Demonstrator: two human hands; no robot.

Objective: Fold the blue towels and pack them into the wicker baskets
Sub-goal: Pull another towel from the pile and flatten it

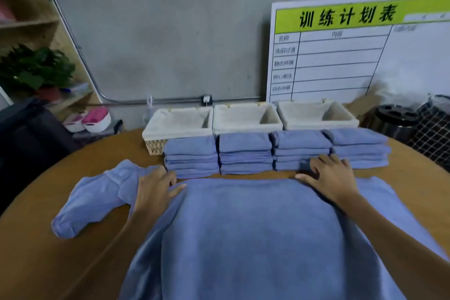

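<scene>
A large blue towel (pixel 248 234) lies spread over the round wooden table (pixel 41 246) in front of me, its left end bunched. My left hand (pixel 155 190) rests on the towel's far left corner, fingers curled over the edge. My right hand (pixel 331 178) lies flat with spread fingers on the far right edge. Behind the towel stand several stacks of folded blue towels (pixel 246 153) in a row. Three lined wicker baskets (pixel 177 129) (pixel 246 120) (pixel 316 114) stand behind the stacks, with nothing inside.
A white board (pixel 353 51) with a green header leans on the wall behind the baskets. A dark metal canister (pixel 392 119) and a mesh basket (pixel 433 134) stand at the far right. A dark chair, pink-white shoes and plant shelves are at the left.
</scene>
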